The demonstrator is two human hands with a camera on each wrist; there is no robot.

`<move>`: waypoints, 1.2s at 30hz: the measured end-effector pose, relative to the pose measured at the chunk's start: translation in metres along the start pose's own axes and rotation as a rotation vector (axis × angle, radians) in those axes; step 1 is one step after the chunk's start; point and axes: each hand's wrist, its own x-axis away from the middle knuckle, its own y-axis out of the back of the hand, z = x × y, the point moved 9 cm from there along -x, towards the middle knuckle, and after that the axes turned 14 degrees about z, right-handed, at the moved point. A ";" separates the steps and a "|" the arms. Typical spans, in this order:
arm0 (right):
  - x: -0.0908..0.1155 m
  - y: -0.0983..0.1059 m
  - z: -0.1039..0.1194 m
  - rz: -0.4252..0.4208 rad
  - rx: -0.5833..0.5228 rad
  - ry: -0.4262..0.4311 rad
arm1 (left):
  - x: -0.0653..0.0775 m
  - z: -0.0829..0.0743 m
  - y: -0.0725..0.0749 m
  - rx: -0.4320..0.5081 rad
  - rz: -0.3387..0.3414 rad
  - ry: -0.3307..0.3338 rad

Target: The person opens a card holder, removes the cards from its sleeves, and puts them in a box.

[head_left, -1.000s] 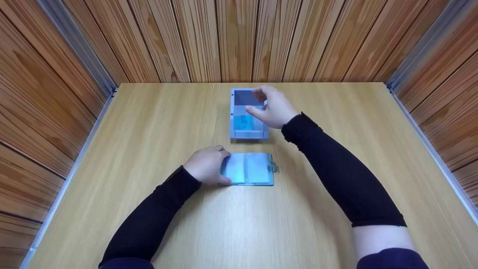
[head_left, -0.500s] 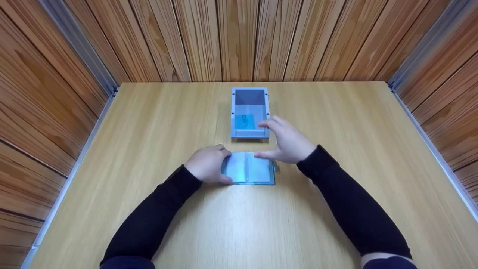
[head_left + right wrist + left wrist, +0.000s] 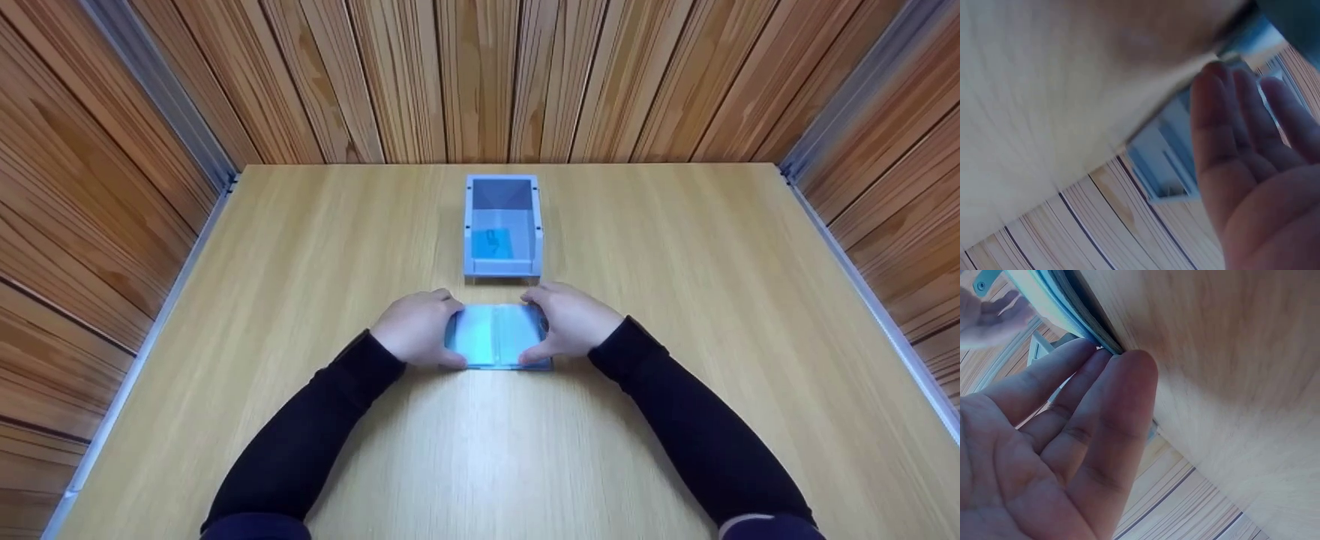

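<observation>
A small light-blue card holder (image 3: 495,335) with clear plastic pockets lies spread flat on the table. My left hand (image 3: 418,330) grips its left side, thumb at the near edge and fingers at the far edge. In the left wrist view, the fingertips (image 3: 1134,363) meet the edge of the layered cover, and a strap with a snap (image 3: 983,280) shows beyond. My right hand (image 3: 574,321) holds the right side in the same way, thumb on the near corner, covering the strap in the head view. The right fingertips (image 3: 1207,76) are at the holder's edge in the right wrist view.
Just beyond the holder stands a grey-blue open bin (image 3: 502,268) with a flat blue piece (image 3: 492,242) bearing a dark mark inside. Wood-plank walls (image 3: 480,82) close in the wooden table (image 3: 337,247) at the back and both sides.
My right hand has come back from over the bin to the holder's right side and taken hold there. The left hand has stayed on the left side.
</observation>
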 end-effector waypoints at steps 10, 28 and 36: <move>-0.006 -0.007 -0.003 0.022 0.034 -0.037 | -0.001 0.002 0.001 -0.009 0.011 0.014; -0.004 -0.004 0.000 -0.045 -0.071 0.018 | 0.000 0.002 -0.001 0.005 0.002 0.004; 0.003 0.003 0.011 -0.069 -0.141 0.080 | -0.002 0.003 -0.003 0.009 0.020 0.019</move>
